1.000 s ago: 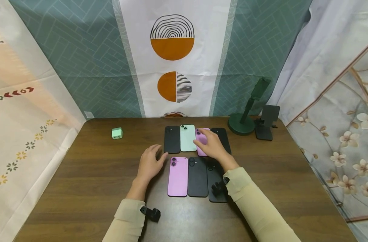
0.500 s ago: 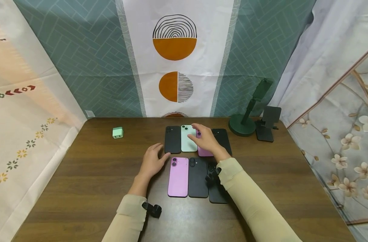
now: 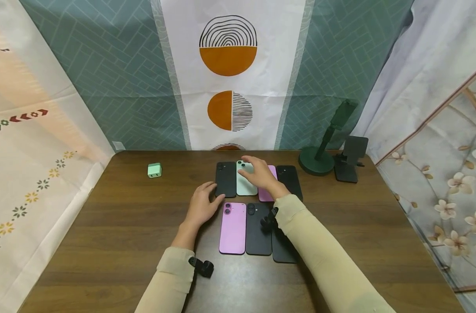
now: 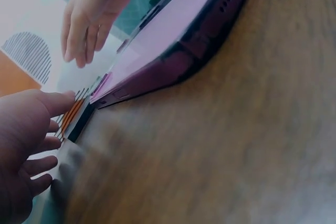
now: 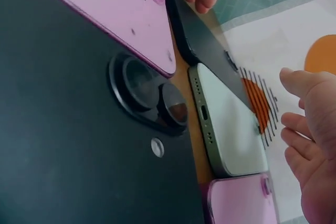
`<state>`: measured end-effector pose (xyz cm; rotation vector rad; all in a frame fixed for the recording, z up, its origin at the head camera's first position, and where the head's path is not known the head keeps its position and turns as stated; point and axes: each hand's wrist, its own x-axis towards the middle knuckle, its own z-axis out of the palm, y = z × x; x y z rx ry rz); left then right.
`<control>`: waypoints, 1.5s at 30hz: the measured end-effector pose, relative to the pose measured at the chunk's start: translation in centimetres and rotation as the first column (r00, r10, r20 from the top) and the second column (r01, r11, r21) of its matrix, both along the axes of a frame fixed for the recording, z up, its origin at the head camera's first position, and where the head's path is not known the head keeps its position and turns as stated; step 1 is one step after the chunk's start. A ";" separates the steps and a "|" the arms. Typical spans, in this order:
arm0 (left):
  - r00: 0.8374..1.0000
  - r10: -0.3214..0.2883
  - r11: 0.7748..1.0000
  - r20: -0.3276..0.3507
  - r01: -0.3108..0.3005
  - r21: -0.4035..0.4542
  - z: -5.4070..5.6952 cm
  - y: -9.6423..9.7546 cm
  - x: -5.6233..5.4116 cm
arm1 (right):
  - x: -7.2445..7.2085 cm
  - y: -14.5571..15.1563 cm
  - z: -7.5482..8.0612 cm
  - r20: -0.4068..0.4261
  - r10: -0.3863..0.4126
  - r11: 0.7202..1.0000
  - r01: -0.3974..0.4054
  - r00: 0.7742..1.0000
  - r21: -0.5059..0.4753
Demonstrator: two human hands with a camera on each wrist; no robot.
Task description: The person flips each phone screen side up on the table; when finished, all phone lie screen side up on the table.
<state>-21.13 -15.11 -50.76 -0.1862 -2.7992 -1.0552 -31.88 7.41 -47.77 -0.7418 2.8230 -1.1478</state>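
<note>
Seven phones (image 3: 233, 228) lie in two rows on the table (image 3: 144, 226). The right hand (image 3: 258, 176), loose and holding nothing, hangs over the mint phone (image 3: 247, 187); the left hand (image 3: 203, 207), equally loose, is beside the leftmost black phone (image 3: 226, 179), contact hard to judge.

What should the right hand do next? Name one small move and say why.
Probably lower the right hand onto the pale green phone: the hand is over that phone in the head view, thumb and fingers spread, holding nothing, and the right wrist view shows the two apart.
</note>
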 end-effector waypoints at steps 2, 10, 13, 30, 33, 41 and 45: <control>1.000 -0.001 1.000 0.001 0.001 -0.007 0.1 0.1 -0.1 | -0.4 -0.2 -0.1 0.002 0.004 1.000 -0.004 1.000 -0.001; 1.000 0.000 1.000 0.012 0.001 -0.010 0.2 0.5 -0.6 | -1.5 -0.6 -0.6 0.000 0.002 0.999 -0.002 1.000 0.035; 1.000 0.000 1.000 0.028 0.001 -0.008 0.2 0.6 -0.8 | -1.7 -0.8 -0.7 0.004 0.022 0.998 -0.022 1.000 0.057; 1.000 -0.018 0.999 0.020 0.019 -0.045 0.0 1.4 -1.7 | -2.9 -1.7 -1.6 0.039 0.065 0.986 -0.070 0.997 0.152; 1.000 -0.011 0.999 0.029 0.012 -0.042 -0.1 1.4 -1.6 | -2.8 -1.9 -1.7 0.044 0.075 0.983 -0.081 0.996 0.166; 0.999 0.000 0.998 0.039 0.002 -0.058 -0.3 1.4 -1.8 | -2.5 -2.7 -1.4 0.091 0.090 0.964 -0.110 0.992 0.243; 0.999 0.010 0.999 0.034 -0.009 -0.048 -0.4 1.4 -2.0 | -2.5 -2.9 -1.3 0.087 0.099 0.951 -0.120 0.991 0.284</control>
